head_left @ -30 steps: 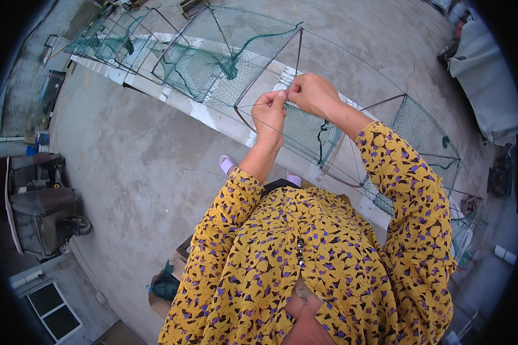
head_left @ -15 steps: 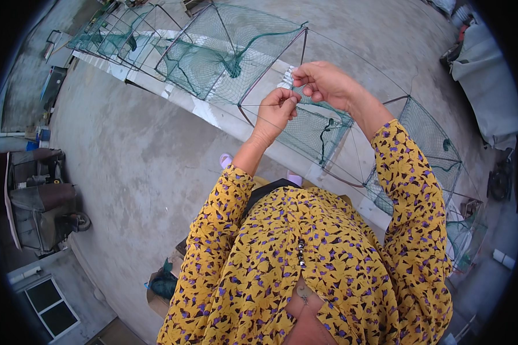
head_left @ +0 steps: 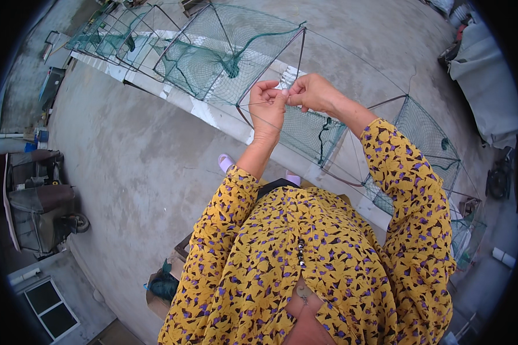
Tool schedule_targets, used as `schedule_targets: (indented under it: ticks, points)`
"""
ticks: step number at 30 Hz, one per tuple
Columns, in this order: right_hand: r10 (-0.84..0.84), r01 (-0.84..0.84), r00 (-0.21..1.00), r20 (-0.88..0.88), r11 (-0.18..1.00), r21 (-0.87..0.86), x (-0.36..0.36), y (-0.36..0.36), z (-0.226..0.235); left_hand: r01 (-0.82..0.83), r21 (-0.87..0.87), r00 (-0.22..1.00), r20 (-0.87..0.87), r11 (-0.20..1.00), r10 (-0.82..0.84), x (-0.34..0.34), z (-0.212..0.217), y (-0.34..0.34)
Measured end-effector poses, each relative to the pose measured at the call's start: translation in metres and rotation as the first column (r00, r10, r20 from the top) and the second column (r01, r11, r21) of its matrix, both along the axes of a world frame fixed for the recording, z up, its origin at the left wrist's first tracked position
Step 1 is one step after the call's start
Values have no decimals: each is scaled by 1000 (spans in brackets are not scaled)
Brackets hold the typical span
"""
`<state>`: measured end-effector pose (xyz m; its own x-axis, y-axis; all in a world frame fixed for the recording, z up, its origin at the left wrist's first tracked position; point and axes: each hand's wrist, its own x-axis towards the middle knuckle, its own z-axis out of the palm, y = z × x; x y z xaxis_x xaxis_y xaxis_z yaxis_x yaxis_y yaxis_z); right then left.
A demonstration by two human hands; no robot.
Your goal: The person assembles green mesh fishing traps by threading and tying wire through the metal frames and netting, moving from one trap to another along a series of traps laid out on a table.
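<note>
one green mesh trap (head_left: pixel 213 43) on slim dark rods (head_left: pixel 300 54), boxy sections strung over mottled grey concrete floor (head_left: pixel 132 138), wheeled vehicle (head_left: pixel 43 199) at left; left hand (head_left: pixel 266 112) and right hand (head_left: pixel 315 94) near mesh, each grip pinched closed on fine cord (head_left: pixel 268 103).

The wearer's left hand (head_left: pixel 266 112) and right hand (head_left: pixel 317 95) are raised in front of the body, fingertips together, pinching a thin cord (head_left: pixel 246 105). The cord runs left to the lower corner of a dark frame (head_left: pixel 301 49) carrying green netting (head_left: pixel 231 64). A further net panel (head_left: pixel 304 135) shows below the hands, crossed by a dark strand (head_left: pixel 322 139). The netting extends along a pale board (head_left: pixel 206 115). At far left, a parked vehicle (head_left: pixel 40 201); at right, a grey cover (head_left: pixel 480 80).
</note>
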<state>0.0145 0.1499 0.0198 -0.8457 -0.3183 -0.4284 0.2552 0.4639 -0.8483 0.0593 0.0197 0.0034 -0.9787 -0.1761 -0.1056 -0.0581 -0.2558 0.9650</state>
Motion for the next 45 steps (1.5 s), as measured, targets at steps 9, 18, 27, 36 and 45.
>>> schedule_targets:
  ticks: [9, 18, 27, 36, 45]
  points:
    - [159, 28, 909, -385, 899, 437, 16, -7, 39, -12, -253, 1000, -24, 967, 6, 3, -1, -3]
    - [151, 94, 803, -577, 923, 372, 18, -5, 25, 232, -433, 973, 122, 871, -198, -3, -4, -12]
    - [-76, 57, 994, 80, 974, 220, 3, -4, 23, 268, -139, 928, 304, 953, -216, -4, -8, -16]
    - [-140, 181, 920, 365, 980, -79, -4, 1, 6, 237, -81, 943, 260, 968, -209, -3, -8, -14]
    - [-37, -39, 980, -197, 929, -369, 3, -10, 30, 162, -251, 987, 25, 954, -161, 1, -19, -15]
